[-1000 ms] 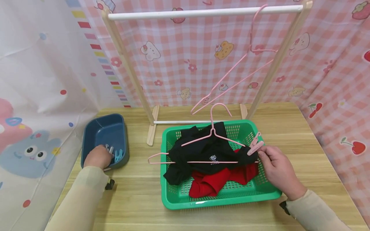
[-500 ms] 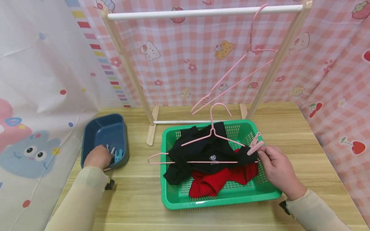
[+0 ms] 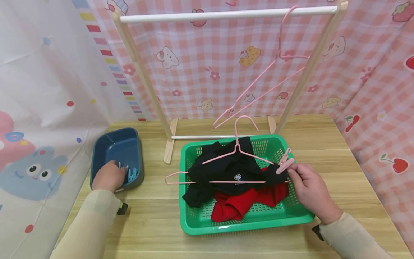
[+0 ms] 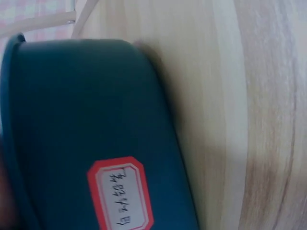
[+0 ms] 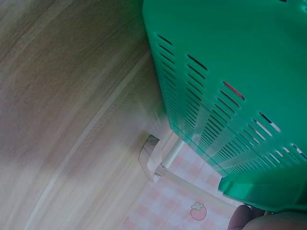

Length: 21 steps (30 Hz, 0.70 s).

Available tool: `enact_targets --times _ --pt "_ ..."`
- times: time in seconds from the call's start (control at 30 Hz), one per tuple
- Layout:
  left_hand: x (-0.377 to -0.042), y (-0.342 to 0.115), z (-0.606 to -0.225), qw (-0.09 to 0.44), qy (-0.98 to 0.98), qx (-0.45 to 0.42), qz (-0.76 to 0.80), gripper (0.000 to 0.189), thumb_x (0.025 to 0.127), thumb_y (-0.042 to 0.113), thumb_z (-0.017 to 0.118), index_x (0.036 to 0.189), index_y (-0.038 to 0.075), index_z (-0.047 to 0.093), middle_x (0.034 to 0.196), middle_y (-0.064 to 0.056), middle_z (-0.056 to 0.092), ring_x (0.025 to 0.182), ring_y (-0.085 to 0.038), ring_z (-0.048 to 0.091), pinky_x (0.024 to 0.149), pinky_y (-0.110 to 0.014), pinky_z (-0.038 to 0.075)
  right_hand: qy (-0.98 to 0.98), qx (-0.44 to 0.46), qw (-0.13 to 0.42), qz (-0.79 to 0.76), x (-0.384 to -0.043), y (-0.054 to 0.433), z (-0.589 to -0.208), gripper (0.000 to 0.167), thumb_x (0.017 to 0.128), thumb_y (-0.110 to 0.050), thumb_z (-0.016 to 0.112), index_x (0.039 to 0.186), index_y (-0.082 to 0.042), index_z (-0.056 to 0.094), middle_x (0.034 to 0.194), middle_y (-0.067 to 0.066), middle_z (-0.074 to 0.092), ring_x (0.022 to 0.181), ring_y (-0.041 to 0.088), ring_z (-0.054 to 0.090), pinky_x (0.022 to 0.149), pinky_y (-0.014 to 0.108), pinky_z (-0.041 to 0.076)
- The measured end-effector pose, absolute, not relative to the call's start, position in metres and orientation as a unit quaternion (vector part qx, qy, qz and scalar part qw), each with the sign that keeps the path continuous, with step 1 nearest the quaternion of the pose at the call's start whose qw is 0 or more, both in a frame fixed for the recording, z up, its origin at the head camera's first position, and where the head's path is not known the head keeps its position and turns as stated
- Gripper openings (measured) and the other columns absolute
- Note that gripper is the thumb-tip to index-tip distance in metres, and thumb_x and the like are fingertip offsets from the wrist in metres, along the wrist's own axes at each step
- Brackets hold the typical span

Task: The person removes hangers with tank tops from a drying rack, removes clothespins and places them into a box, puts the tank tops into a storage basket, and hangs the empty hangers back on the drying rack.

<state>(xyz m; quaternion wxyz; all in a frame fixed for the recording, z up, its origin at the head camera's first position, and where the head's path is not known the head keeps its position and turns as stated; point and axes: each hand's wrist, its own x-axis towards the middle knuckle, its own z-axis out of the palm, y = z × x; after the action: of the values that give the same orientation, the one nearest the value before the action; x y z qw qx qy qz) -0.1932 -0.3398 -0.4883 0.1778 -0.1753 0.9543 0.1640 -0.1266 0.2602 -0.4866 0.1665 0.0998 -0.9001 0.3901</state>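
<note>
My left hand [image 3: 110, 176] reaches into the blue bin [image 3: 139, 154], beside several clothespins, a light blue one [image 3: 132, 174] among them. Its fingertips are hidden, so any grip there cannot be seen. On the right, my right hand [image 3: 313, 190] pinches the sleeve end of a black shirt [image 3: 226, 172] by the basket's right rim. A pink clothespin [image 3: 285, 166] is clipped at that sleeve end, right against the fingers. A pink hanger [image 3: 237, 146] runs through the shirt, its hook pointing up and its left end sticking out. Red cloth [image 3: 236, 207] lies below the shirt in the green basket [image 3: 245, 228].
Behind the basket stands a drying rack with a white top rail [image 3: 226, 14] and wooden legs. A second pink hanger [image 3: 255, 82] hangs from the rail's right end. Wooden tabletop [image 3: 155, 216] lies between bin and basket. Patterned cloth walls enclose the back and sides.
My left hand has shifted slightly within the blue bin, and the clothespins beside it have moved a little. The right hand, shirt and hanger stay in place.
</note>
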Motion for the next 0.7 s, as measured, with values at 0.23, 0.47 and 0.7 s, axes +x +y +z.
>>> enact_targets --times 0.23,0.47,0.7 --pt "-0.193 -0.329 -0.481 0.146 0.962 -0.156 0.173 0.067 0.11 0.036 0.043 0.159 -0.007 0.031 0.157 -0.041 0.036 0.142 -0.061 0.039 0.113 -0.071 0.039 -0.896 0.109 0.182 0.39 -0.128 0.26 -0.488 0.014 0.099 0.004 0.064 0.098 -0.006 0.074 0.097 0.008 0.072 0.092 -0.005 0.047 0.079 0.012 0.041" --pt "-0.187 -0.314 -0.471 0.095 0.967 -0.126 0.198 0.065 0.11 0.036 0.046 0.16 -0.004 0.034 0.144 -0.031 0.056 0.132 -0.054 0.052 0.102 -0.068 0.047 -0.897 0.109 0.185 0.387 -0.128 0.261 -0.489 0.014 0.099 0.004 0.065 0.099 -0.006 0.074 0.097 0.008 0.072 0.092 -0.006 0.047 0.078 0.011 0.041" --pt "-0.179 -0.294 -0.454 0.069 0.971 -0.099 0.208 0.064 0.11 0.038 0.047 0.161 0.0 0.036 0.144 -0.028 0.056 0.126 -0.049 0.057 0.096 -0.064 0.05 -0.897 0.111 0.187 0.385 -0.128 0.261 -0.49 0.013 0.099 0.004 0.065 0.099 -0.005 0.074 0.098 0.01 0.073 0.093 -0.007 0.048 0.08 0.011 0.041"
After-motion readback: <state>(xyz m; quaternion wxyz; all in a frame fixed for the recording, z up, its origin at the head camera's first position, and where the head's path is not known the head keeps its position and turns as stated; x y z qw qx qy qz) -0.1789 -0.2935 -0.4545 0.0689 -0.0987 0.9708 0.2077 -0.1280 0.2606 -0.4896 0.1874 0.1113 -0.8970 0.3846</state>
